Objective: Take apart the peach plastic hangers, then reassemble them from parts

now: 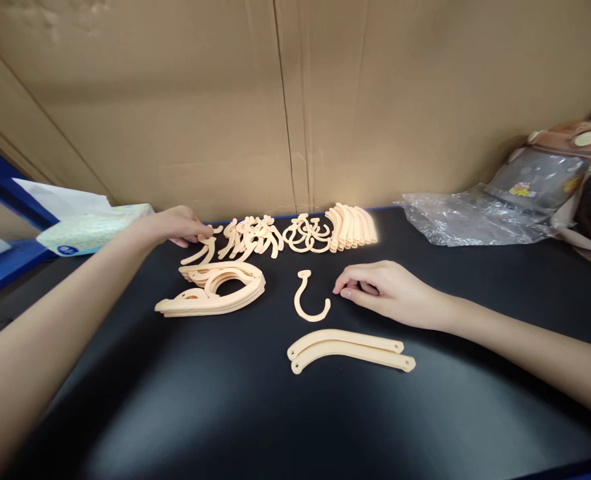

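My left hand [182, 225] reaches to the far left of the parts, its fingers closed on a small curved beige plastic hanger piece [206, 251]. Just right of it lies a heap of similar branched pieces [255, 235]. Nearer to me is a stack of folded beige hangers [230, 298]. My right hand [390, 292] rests on the table with fingers curled in and nothing visible in them. Left of its fingertips, apart from them, lies a single beige hook [302, 303]. Two curved hanger arms [350, 350] lie side by side in front of the hook.
On the black table [275, 427], a pile of hooks [308, 233] and a row of hanger arms [352, 227] sit at the back. A tissue pack [95, 230] stands left. Clear plastic wrap [445, 220] and a transparent bag [530, 177] lie right. Cardboard [200, 100] rises behind.
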A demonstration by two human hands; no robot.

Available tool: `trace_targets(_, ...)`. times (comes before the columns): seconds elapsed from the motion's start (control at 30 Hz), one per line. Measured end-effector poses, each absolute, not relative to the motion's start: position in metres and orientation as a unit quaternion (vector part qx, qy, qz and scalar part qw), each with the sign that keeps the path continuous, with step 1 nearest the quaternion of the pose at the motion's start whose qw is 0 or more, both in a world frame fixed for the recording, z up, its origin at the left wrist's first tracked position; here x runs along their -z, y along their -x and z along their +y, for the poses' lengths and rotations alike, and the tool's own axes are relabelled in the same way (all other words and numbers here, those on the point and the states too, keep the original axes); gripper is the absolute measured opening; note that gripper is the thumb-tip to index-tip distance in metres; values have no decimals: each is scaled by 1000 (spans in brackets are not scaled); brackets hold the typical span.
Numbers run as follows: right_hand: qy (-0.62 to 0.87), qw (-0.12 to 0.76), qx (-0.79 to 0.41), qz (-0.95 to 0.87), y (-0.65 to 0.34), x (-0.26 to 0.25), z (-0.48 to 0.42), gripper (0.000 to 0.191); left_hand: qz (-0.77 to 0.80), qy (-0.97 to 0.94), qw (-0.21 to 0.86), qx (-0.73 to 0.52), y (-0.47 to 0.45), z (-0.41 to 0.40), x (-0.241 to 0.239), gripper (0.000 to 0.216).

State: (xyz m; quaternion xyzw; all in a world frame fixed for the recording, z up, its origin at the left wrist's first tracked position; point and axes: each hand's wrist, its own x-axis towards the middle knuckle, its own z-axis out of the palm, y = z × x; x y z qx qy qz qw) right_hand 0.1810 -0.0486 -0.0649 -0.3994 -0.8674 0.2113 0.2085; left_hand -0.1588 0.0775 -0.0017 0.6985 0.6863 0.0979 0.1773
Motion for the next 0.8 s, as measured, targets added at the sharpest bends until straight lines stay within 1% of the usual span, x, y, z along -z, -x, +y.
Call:
trace_targets(0.13, 399, 209, -211, -867, -182, 65, -49, 15, 724, -662, 174, -84, 157, 73, -3, 46)
trace_targets(0.3, 409, 219, -234, -855, -183, 66, -48, 16, 717, -670, 108, -161, 147, 65, -23, 54)
trace_targets(0.4, 416, 234, -268, -837, -183, 67, -47, 16, 672, -702, 115, -207, 120, 49, -40, 54)
trace_targets(0.43, 415, 246, -283, -829, -183, 68, -47, 17, 650, -712, 132, -229, 107, 42, -44, 51)
trace_targets(0.47, 412, 263, -299, -819, -184, 68, -47, 18, 625, -727, 172, -226, 94, 35, -46, 48)
trace_targets(0.57, 401, 333, -342, -782, -184, 69, -47, 25, 525, -775, 267, -228, 57, 13, -41, 30)
trace_targets(0.63, 389, 371, -363, -761, -183, 69, -48, 31, 476, -791, 337, -185, 38, 0, -28, 22)
trace_targets(0.7, 376, 384, -381, -752, -183, 67, -49, 32, 430, -803, 379, -160, 24, -10, -13, 16)
trace_targets(0.8, 369, 371, -380, -762, -183, 65, -51, 23, 373, -817, 407, -165, 12, -19, 9, 15)
